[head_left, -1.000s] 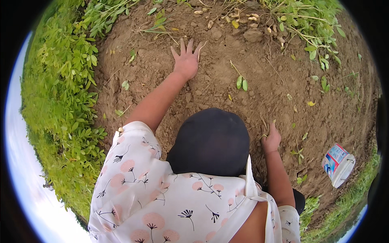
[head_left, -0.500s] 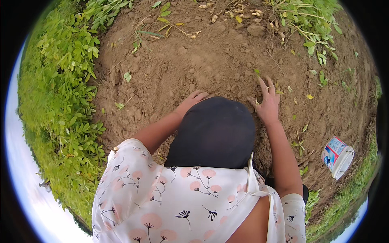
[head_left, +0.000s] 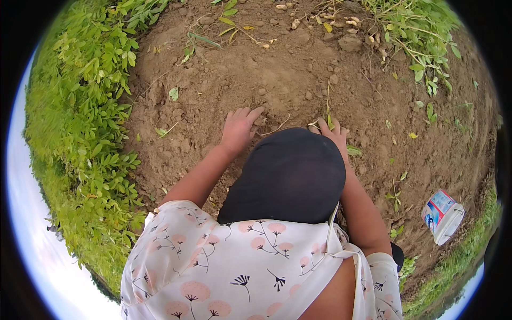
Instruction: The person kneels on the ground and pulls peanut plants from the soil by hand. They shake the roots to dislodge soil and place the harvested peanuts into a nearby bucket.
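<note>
My left hand [head_left: 239,130] rests on the loose brown soil [head_left: 213,90], back upward and fingers spread toward the right. A thin dry root [head_left: 276,127] lies just beyond its fingertips. My right hand [head_left: 336,137] is down on the soil too, its fingers closed around a thin plant stem [head_left: 328,101] with a small yellow-green leaf. Beside its thumb a pale bit of root or pod shows; its kind is too small to make out. A dark cap [head_left: 288,178] hides the ground between my wrists.
Pulled peanut plants [head_left: 410,37] with several pods [head_left: 352,21] lie at the far right. Dense leafy plants [head_left: 80,122] stand along the left. A white bucket [head_left: 442,217] with a coloured label tilts at the right, near grass. Clods and loose leaves dot the soil.
My left hand has moved farther out and a little left. My right hand has shifted left, its spread fingers drawing in around a stem.
</note>
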### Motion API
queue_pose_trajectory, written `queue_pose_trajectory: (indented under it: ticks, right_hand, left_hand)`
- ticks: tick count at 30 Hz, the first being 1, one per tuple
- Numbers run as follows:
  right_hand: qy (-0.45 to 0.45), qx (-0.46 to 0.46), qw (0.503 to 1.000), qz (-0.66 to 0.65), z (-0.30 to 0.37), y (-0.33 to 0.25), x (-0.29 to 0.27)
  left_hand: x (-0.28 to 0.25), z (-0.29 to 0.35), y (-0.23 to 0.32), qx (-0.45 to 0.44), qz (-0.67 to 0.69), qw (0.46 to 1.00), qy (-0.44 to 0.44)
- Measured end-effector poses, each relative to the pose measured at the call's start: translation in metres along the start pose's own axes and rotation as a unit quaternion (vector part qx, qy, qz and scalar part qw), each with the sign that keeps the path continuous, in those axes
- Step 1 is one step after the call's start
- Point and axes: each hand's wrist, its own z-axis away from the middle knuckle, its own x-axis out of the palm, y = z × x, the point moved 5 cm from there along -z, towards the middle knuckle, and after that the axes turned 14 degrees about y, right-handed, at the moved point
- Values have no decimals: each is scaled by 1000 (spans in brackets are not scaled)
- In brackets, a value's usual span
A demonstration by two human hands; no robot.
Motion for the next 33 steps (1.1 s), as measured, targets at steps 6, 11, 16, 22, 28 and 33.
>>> queue_pose_trajectory:
  ticks: [6,11,16,22,28,33]
  right_hand:
    - [136,-50,984,99,-24,3,-18]
    - [-44,19,998,33,-50,5,-37]
    - [4,25,999,20,-36,24,20]
    - [33,103,994,-36,18,18,-41]
    - [95,163,982,-9,80,51,-26]
    - [66,167,983,-36,83,47,-29]
  left_hand:
    - [18,-16,62,43,-44,998,-5]
    - [25,-34,68,27,-22,999,-32]
    - [28,-52,64,-32,37,993,-106]
    - [6,-20,33,-59,86,993,-57]
    - [-73,-8,-89,-84,-132,957,246]
    - [-82,-54,-169,-260,-186,893,316]
